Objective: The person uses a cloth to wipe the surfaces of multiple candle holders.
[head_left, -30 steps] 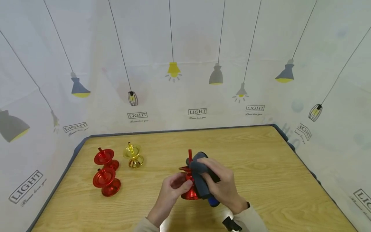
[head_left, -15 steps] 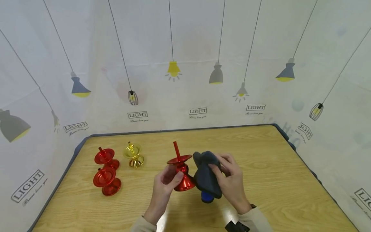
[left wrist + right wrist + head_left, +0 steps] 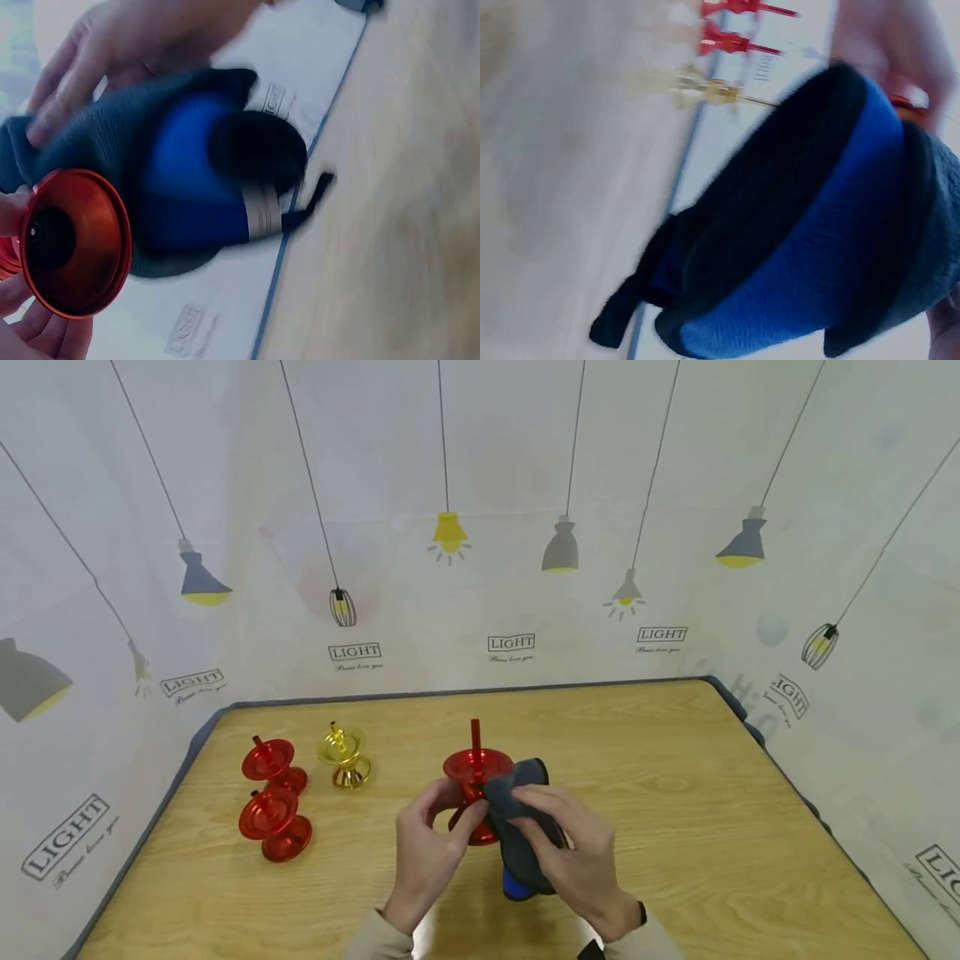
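Note:
In the head view a red metallic candle holder (image 3: 459,767), with a dish and an upright spike, is held above the table. My left hand (image 3: 427,843) grips it below the dish between thumb and fingers. A dark grey-blue cloth (image 3: 525,843) is pinched in my right hand (image 3: 581,852) and lies against the holder's right side under the dish. The left wrist view shows the hollow underside of the candle holder (image 3: 97,247) beside the cloth (image 3: 97,150). In the right wrist view the cloth's bright blue face (image 3: 810,247) and dark border hang down, partly hiding the hands.
Two more red candle holders (image 3: 287,838) stand at the table's left, one behind the other. A gold one (image 3: 350,770) stands to their right. The wooden table (image 3: 675,777) ends at a white sheet (image 3: 420,635) printed with lamps along the back and sides.
My left hand has tilted and turned the candle holder, so its dish now shows from above. The cloth came away from the holder, then returned against it below the dish.

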The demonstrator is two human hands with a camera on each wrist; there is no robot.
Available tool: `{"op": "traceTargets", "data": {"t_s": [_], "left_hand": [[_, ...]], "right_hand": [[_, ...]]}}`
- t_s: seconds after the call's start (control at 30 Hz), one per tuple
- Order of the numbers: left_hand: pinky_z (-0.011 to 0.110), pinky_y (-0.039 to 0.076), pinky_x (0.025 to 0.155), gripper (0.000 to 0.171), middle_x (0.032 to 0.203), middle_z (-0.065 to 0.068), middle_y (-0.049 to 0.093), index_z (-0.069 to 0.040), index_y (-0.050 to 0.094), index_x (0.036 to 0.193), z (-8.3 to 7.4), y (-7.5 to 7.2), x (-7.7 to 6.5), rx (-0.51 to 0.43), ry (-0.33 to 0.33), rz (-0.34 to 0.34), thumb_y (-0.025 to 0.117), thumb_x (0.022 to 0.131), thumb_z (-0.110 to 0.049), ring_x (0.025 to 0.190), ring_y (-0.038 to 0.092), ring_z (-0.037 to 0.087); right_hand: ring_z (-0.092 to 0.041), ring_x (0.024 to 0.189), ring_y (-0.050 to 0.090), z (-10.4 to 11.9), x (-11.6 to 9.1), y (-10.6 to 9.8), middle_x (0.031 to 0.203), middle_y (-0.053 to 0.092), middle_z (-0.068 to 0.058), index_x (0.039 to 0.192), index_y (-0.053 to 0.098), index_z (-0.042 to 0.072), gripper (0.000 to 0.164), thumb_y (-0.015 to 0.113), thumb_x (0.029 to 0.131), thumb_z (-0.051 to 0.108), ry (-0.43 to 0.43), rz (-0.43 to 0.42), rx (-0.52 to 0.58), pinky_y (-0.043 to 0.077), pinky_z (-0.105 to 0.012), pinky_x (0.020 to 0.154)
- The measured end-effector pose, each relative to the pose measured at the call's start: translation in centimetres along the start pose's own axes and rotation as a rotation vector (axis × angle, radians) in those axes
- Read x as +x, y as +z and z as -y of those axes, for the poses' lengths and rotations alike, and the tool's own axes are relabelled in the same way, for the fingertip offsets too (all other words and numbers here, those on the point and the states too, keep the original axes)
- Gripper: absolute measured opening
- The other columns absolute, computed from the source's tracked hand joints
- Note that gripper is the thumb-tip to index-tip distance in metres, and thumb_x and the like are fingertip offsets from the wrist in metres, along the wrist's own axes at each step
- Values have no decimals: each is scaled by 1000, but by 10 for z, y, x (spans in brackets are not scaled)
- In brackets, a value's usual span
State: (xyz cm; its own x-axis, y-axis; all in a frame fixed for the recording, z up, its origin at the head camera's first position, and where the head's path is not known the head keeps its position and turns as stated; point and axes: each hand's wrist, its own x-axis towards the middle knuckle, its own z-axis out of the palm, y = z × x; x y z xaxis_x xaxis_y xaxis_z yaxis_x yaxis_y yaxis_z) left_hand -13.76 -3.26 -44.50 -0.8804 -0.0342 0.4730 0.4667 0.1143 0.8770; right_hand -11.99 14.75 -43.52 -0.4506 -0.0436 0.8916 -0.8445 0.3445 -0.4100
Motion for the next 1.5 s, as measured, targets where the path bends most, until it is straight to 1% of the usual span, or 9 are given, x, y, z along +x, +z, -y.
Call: {"op": "traceTargets", "data": {"t_s": [0.1, 0.23, 0.37, 0.57, 0.8, 0.93, 1.07, 1.23, 1.5], "left_hand": [[32, 58, 85, 25, 94, -2, 75, -14, 74, 105, -1, -1, 3, 39, 61, -25, 84, 83, -9, 87, 70, 13], [30, 58, 85, 25, 94, 2, 75, -12, 74, 106, -3, 1, 4, -14, 73, -26, 83, 83, -6, 87, 70, 13], [26, 56, 85, 25, 94, 10, 74, -7, 74, 107, -5, 5, 3, -95, 61, -26, 80, 84, 0, 86, 69, 12], [24, 56, 84, 25, 95, 10, 73, -2, 72, 109, -5, 1, 1, -149, 74, 11, 75, 86, 5, 85, 68, 12], [30, 56, 93, 28, 109, -2, 74, 7, 67, 120, 2, -9, 6, -294, 56, 242, 68, 92, 4, 100, 71, 12], [31, 55, 98, 29, 119, 9, 73, 7, 65, 125, 3, -15, 13, -304, 58, 395, 64, 98, -3, 111, 69, 13], [32, 52, 103, 30, 128, 18, 67, 2, 64, 130, 0, -18, 18, -280, 49, 451, 60, 101, -6, 121, 64, 13], [30, 51, 103, 30, 131, 17, 61, 2, 62, 131, -2, -14, 15, -273, 42, 402, 57, 102, -3, 123, 60, 13], [27, 55, 93, 21, 104, 14, 71, 1, 64, 111, -3, -12, 7, -176, -83, 180, 71, 91, 2, 98, 69, 12]], "right_hand": [[-13, 98, 73, 3, 9, -7, 102, 73, -19, 112, 71, -2, 22, 74, 91, 4, 35, 2, 61, 58, -19, 81], [-12, 100, 72, 6, 17, -8, 102, 73, -21, 111, 72, -2, 35, 78, 79, -14, 86, -1, 139, 59, -22, 80], [-18, 98, 74, 6, 17, -2, 100, 74, -18, 105, 76, 1, 39, 81, 71, -17, 78, 11, 75, 58, -22, 86], [-22, 92, 75, 10, 15, 4, 100, 74, -17, 100, 77, 3, 33, 81, 72, -15, 132, 45, 16, 57, -19, 86], [-13, 99, 74, 7, 17, -3, 105, 74, -18, 100, 75, 2, 22, 75, 83, -13, 356, 86, 209, 61, -29, 74], [-13, 100, 73, 3, 20, -10, 107, 75, -16, 101, 73, 0, 19, 73, 85, -12, 473, 113, 292, 62, -32, 74], [-11, 97, 73, 1, 22, -10, 105, 75, -14, 105, 73, 2, 20, 75, 87, -6, 519, 129, 236, 61, -29, 75], [-14, 89, 74, 0, 15, -3, 101, 76, -10, 108, 75, 9, 23, 77, 87, 0, 522, 106, 153, 61, -28, 76], [-18, 92, 75, 5, 6, 2, 103, 77, -6, 107, 75, 11, 20, 79, 88, 7, 607, 69, 134, 61, -28, 77]]}}
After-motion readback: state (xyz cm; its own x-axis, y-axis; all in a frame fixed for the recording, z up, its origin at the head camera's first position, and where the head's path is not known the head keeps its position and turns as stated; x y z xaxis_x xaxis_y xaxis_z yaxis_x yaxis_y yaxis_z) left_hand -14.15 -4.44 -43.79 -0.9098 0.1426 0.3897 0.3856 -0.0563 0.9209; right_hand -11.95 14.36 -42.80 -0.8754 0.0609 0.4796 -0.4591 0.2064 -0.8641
